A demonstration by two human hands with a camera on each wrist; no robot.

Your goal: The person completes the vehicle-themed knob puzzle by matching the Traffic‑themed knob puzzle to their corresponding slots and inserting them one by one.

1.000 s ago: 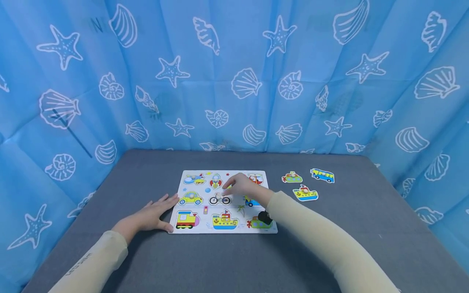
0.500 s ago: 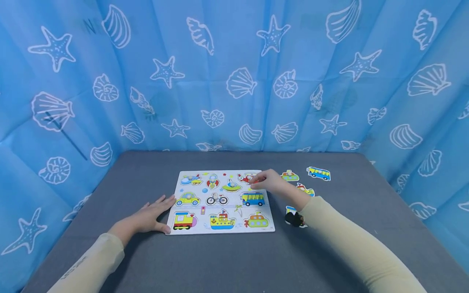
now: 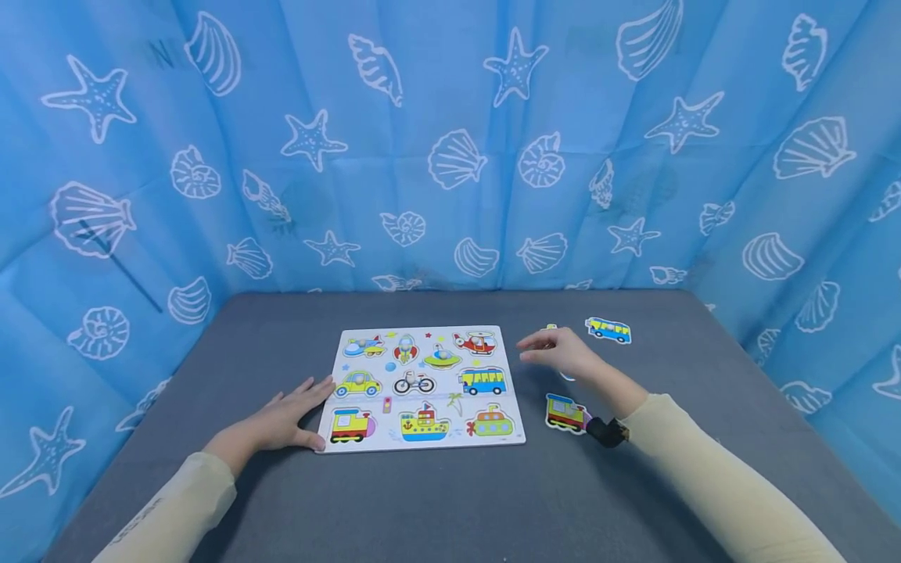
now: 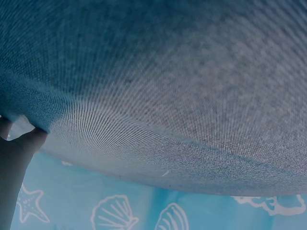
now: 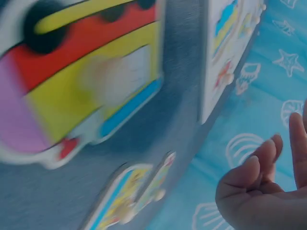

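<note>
A white knobbed puzzle board (image 3: 450, 395) printed with vehicles lies on the grey table. My left hand (image 3: 296, 414) rests at its left edge, fingers spread and the thumb near the lower corner. In the left wrist view only a thumb and part of a finger (image 4: 19, 148) show. My right hand (image 3: 563, 352) hovers right of the board, holding nothing, its fingers loosely bent in the right wrist view. Below it lies a train piece (image 3: 564, 413). The hand mostly covers a submarine piece (image 3: 552, 326) and a ship piece. Knobbed car (image 3: 357, 383) and bicycle (image 3: 414, 381) pieces sit in the board.
A bus piece (image 3: 608, 330) lies farther back on the right. Knobs also show on the plane (image 3: 364, 346), rocket (image 3: 405, 349) and UFO (image 3: 442, 356) on the board. A blue shell-print curtain (image 3: 450, 156) hangs round the table (image 3: 422, 500).
My right hand has moved from over the middle of the board, past the helicopter, to the right of the board. The train piece has come into sight. My left hand stays at the edge.
</note>
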